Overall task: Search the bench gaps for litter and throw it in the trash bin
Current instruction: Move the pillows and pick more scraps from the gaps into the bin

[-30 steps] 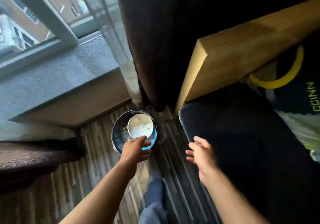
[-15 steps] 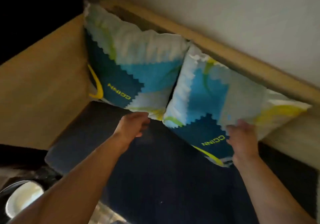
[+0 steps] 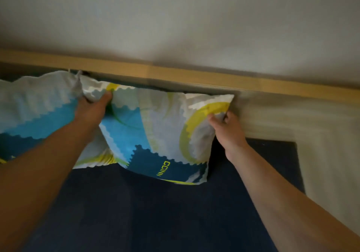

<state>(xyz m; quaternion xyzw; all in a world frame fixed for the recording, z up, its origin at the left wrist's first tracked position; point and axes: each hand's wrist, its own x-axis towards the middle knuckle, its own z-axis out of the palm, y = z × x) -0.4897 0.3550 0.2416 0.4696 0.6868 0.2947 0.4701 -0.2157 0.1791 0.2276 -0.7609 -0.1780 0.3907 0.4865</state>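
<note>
Now both hands are on one cushion (image 3: 155,134) at frame centre, where half a second ago they were only touching the lower edges of two, and a second ago the left hovered over the bin on the floor. The left hand (image 3: 91,111) pinches the cushion's upper left corner; the right hand (image 3: 228,129) clutches its upper right corner, each grip closed on fabric. A second cushion (image 3: 35,111) lies against it at left. That shift suggests the search has moved from the bin to the gap behind the cushions, along the wooden rail (image 3: 175,74) running across the upper frame. No litter shows yet; the bin is out of view. The dark seat (image 3: 155,212) fills the lower frame and offers free room to pull the cushion forward. At right, a pale panel (image 3: 321,144) bounds the seat, leaving little sideways room there.
</note>
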